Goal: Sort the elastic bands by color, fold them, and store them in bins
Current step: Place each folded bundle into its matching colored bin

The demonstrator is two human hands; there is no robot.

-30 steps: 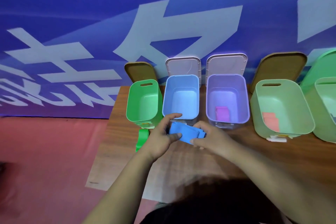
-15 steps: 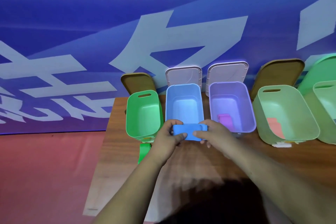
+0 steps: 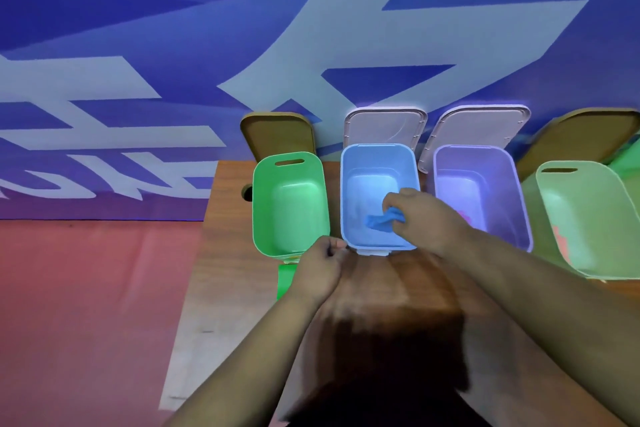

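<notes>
The right hand (image 3: 420,215) reaches over the near rim of the blue bin (image 3: 346,184), and its fingers (image 3: 393,201) pinch one end of a crumpled blue elastic band (image 3: 377,222). The band hangs inside the bin, low against the near wall; I cannot tell whether it touches the bottom.

The left hand (image 3: 320,270) sits just in front of the gap between the blue bin and the green bin (image 3: 263,204). Its fingers are curled in against the palm, thumb to forefinger, with nothing visible in them. Partly under its wrist, a green elastic band (image 3: 285,279) lies on the wooden counter (image 3: 225,253), just in front of the green bin.

To the right of the blue bin stands a lilac bin (image 3: 516,191), where a sliver of a magenta band (image 3: 465,217) shows past the right wrist. Next comes a pale green bin (image 3: 588,218) with a coral band (image 3: 561,243) against its near wall.

Behind the row, lids lean on the backdrop: a brown lid (image 3: 277,132) behind the green bin, two white lids (image 3: 384,126) behind the blue and lilac bins, and another brown lid (image 3: 581,135) further right.

The blue banner (image 3: 138,10) carries large pale strokes of lettering (image 3: 346,45), cropped too tightly to read. The red floor (image 3: 86,305) lies to the left of the counter.
</notes>
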